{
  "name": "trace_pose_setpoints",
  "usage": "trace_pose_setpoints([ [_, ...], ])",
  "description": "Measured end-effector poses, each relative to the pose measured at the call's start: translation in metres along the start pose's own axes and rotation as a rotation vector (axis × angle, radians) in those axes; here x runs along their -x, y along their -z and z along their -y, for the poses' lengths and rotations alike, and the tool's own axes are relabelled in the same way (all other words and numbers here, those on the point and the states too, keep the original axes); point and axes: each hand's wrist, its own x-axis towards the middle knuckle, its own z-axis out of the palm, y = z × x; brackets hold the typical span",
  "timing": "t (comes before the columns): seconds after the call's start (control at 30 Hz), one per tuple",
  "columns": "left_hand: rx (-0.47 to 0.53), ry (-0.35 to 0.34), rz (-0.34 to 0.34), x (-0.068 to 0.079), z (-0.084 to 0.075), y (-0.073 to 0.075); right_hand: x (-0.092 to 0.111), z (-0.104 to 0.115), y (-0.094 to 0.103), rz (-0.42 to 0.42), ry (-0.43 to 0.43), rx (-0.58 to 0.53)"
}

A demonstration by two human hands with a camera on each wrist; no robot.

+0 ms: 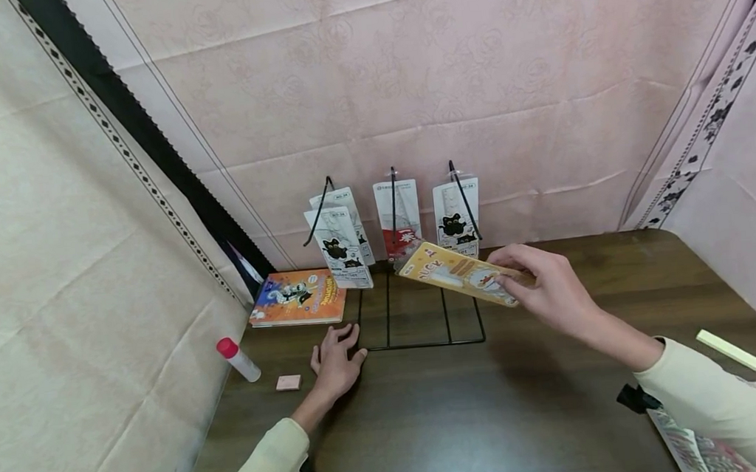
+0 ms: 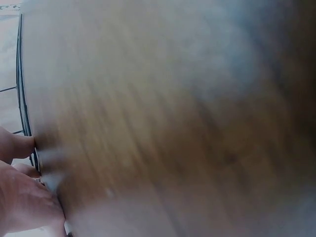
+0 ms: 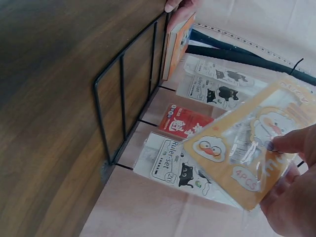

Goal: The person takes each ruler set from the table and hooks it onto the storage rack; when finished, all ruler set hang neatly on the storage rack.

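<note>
My right hand [image 1: 551, 285] pinches a yellow duck-print packet [image 1: 457, 270] by its right end, thumb on top, in front of the rack's right hook. The packet is in clear wrap and reads "4PCS" in the right wrist view. A black wire rack [image 1: 426, 345] stands on the table, its base toward me. My left hand [image 1: 338, 365] holds the base's front left corner between thumb and fingers. White ruler-set packs [image 1: 344, 250] hang on the left hook, a red-and-white pack [image 1: 398, 216] on the middle one, and another ruler-set pack [image 1: 457, 219] on the right.
An orange book [image 1: 299, 298] lies left of the rack. Nearer are a glue stick [image 1: 237, 360] with a red cap and a pink eraser [image 1: 288, 382]. At right are a pale yellow strip [image 1: 730, 350] and printed packages [image 1: 698, 451] partly under my sleeve. Cloth hangs behind and at both sides.
</note>
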Motion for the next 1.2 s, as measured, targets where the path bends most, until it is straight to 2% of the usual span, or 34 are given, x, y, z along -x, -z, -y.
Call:
trace_pose_setpoints([
  [0.23, 0.026, -0.005, 0.000, 0.000, -0.001, 0.001, -0.006, 0.004, -0.005, -0.064, 0.032, -0.017],
  [0.77, 0.027, -0.018, -0.006, 0.001, 0.000, 0.000, -0.013, 0.005, -0.013, -0.078, -0.011, -0.060],
  [1.0, 0.015, -0.015, -0.009, 0.001, 0.001, -0.002, -0.015, -0.002, -0.021, -0.074, -0.061, -0.083],
  [1.2, 0.015, -0.018, -0.011, 0.002, 0.002, -0.001, -0.022, -0.004, -0.029, -0.120, -0.044, -0.053],
])
